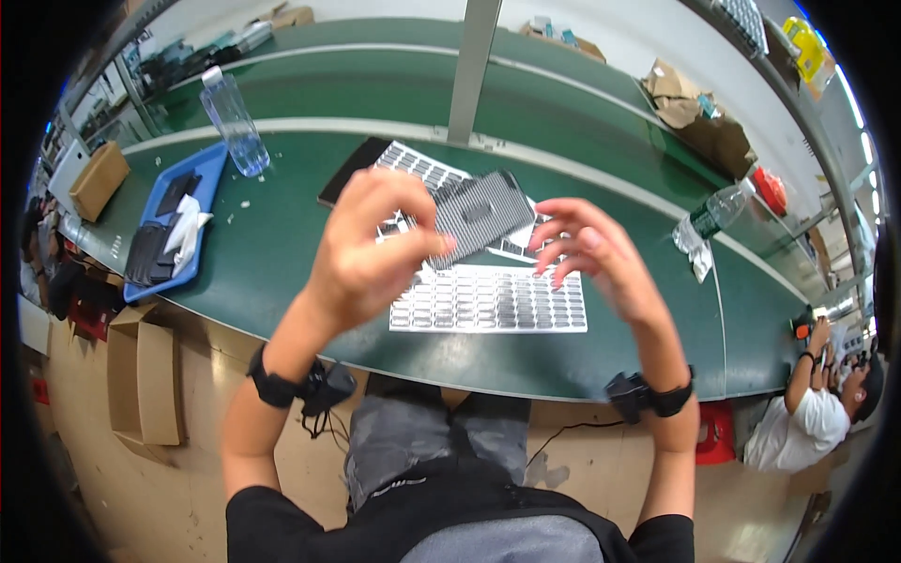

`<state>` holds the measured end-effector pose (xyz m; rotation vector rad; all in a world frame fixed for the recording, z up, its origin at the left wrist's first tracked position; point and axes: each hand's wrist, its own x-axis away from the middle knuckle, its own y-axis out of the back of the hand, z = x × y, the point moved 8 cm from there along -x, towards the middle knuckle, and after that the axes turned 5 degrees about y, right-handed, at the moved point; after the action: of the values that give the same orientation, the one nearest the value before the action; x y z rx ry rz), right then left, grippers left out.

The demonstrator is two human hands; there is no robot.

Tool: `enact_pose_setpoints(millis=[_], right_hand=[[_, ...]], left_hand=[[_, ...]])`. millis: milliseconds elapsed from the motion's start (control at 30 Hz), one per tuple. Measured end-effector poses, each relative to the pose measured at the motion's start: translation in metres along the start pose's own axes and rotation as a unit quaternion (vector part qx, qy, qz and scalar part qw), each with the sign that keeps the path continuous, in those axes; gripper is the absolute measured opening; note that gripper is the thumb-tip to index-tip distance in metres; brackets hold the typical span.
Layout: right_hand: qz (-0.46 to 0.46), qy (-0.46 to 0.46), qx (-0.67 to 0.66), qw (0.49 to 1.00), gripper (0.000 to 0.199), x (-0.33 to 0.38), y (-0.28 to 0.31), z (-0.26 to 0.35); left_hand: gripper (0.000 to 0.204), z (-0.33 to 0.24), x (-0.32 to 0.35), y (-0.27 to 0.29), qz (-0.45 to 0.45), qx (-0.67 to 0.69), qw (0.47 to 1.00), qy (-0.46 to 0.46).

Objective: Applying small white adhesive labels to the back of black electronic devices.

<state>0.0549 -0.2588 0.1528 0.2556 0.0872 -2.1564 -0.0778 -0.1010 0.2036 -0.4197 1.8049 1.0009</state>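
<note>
A green bench point(648, 328) spreads beneath the left hand's point(371, 249) grip, carrying a white sheet with silver rows point(488, 310) just on its near side; beyond it lie a second sheet point(422, 164) and a flat black item point(347, 171). Well left sit a blue tray point(214, 171) and clear bottle point(232, 122); well right, a green-labelled bottle point(713, 214).

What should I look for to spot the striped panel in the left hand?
On the green workbench, find the white sheet of silver labels near the front edge. Above it in the picture, the left hand holds the striped panel. Unlike the sheet, it is dark with fine light stripes and a dark middle patch.
</note>
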Motion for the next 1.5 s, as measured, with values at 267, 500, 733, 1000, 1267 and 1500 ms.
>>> enact_pose_setpoints(millis=[267,500,733,1000,1267,1500], right_hand=[[-0.113,0.001,-0.233,0.966,0.025,-0.014,0.012,-0.031],[-0.175,-0.016,-0.153,0.972,0.013,-0.019,0.045,-0.076],[-0.152,-0.082,0.307,0.936,0.015,-0.019,0.072,-0.122],[-0.177,-0.071,0.116,0.975,0.014,-0.02,0.062,-0.129],[-0.192,-0.079,0.047,0.977,0.014,-0.018,0.063,-0.124],[-0.194,-0.032,0.081,0.977,0.014,-0.017,0.064,-0.113]], left_hand=[[0.025,-0.019,-0.008,-0.032,0.008,0.058,0.998,0.0],[0.031,0.071,-0.004,-0.072,0.065,0.059,0.986,0.143],[0.02,0.187,0.059,-0.072,0.073,-0.083,0.954,0.28],[0.071,0.231,0.085,-0.043,0.095,-0.306,0.881,0.347],[0.079,0.248,0.106,-0.055,0.186,-0.275,0.831,0.447],[0.081,0.253,0.11,-0.05,0.19,-0.202,0.853,0.442]])
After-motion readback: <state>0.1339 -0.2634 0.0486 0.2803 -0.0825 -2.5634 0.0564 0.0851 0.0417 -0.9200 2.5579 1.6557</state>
